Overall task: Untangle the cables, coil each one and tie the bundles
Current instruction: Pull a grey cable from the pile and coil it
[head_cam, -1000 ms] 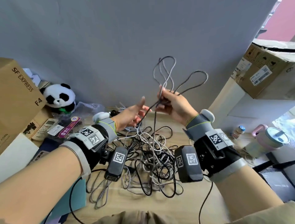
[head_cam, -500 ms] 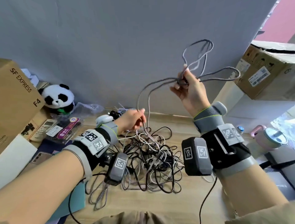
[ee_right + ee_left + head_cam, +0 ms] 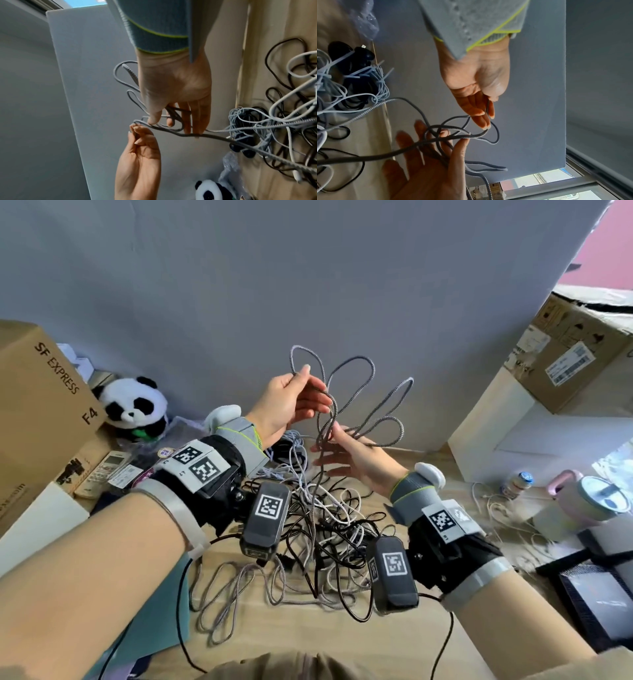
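Note:
A grey braided cable [image 3: 406, 382] is gathered in several loops held up in front of the wall, and its tail hangs into the tangle of black, white and grey cables [image 3: 329, 522] on the wooden table [image 3: 308, 631]. My left hand [image 3: 301, 385] is raised and pinches the top loop between thumb and fingers. In the left wrist view the cable [image 3: 436, 140] runs between the fingers of that hand [image 3: 485, 117]. Just below, my right hand [image 3: 334, 436] clamps the loops' crossing with its thumb while its fingers stretch out. The right wrist view shows that thumb pressing the cable [image 3: 214, 136].
An SF Express box [image 3: 37, 405], a panda plush [image 3: 135, 405] and a remote [image 3: 102, 470] stand at the left. Tied cable bundles [image 3: 359, 81] lie by the wall. To the right are a cardboard box [image 3: 575, 354], a small bottle [image 3: 519, 482] and a pink lidded cup [image 3: 596, 501].
My right hand came down from high on the right to the centre with the loops. My left hand rose from the pile and took hold of the top loop.

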The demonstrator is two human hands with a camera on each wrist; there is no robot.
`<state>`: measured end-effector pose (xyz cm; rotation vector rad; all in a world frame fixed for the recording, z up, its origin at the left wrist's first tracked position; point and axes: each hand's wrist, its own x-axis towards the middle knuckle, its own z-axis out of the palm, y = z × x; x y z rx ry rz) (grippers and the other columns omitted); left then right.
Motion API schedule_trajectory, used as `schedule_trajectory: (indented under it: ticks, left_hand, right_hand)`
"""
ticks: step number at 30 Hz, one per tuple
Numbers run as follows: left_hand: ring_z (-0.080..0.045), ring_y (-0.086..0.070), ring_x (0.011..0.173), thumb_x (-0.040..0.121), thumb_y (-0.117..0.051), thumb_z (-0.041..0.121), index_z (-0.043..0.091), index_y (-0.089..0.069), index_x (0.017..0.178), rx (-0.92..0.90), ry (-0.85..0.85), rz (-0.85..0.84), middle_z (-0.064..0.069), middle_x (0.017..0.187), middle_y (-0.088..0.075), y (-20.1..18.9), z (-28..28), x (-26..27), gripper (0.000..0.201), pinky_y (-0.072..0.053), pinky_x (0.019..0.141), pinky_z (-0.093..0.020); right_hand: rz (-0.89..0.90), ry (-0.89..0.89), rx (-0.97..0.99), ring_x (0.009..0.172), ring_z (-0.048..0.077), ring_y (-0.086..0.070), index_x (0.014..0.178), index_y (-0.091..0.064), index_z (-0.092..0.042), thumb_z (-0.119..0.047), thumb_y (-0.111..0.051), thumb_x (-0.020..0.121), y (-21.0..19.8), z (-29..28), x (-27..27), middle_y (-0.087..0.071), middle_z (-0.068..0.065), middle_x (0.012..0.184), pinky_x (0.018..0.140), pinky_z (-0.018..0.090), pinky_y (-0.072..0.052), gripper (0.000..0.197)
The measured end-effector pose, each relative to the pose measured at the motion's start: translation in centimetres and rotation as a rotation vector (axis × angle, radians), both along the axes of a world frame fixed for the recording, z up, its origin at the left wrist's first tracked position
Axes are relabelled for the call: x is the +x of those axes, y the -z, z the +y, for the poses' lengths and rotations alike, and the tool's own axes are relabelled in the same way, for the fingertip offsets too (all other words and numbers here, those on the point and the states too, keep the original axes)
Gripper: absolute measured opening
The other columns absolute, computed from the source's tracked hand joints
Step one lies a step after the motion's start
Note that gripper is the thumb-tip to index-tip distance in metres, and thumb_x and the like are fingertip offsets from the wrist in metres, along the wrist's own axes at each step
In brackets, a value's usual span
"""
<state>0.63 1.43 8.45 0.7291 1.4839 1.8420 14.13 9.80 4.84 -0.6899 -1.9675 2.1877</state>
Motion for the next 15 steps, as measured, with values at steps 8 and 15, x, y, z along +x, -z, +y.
schedule_trajectory:
  ticks: [8, 15]
  left_hand:
    - [-0.006, -0.033, 0.031, 0.096, -0.041, 0.048, 0.012, -0.067, 0.083, -0.198, -0.035, 0.075, 0.001, 0.046, -0.055, 2.8, -1.4, -0.9, 0.046, -0.018, 0.033, -0.014]
    - [-0.001, -0.038, 0.036, 0.059, -0.050, 0.086, 0.018, -0.068, 0.093, -0.355, 0.510, 0.311, 0.005, 0.057, -0.055, 7.9, -2.0, 1.3, 0.077, -0.030, 0.037, -0.010]
  right_hand:
    - [0.152, 0.061, -0.202, 0.043, 0.004, -0.029, 0.076, -0.041, -0.020, -0.023, -0.048, 0.098, -2.3, 0.4, -0.6, -0.032, -0.006, 0.055, 0.033, 0.012, -0.021, 0.024]
    - [0.485, 0.238, -0.364, 0.040, 0.004, -0.032, 0.075, -0.040, -0.022, -0.029, -0.045, 0.099, -8.5, 1.4, -1.3, -0.031, -0.007, 0.052, 0.034, 0.014, -0.022, 0.025]
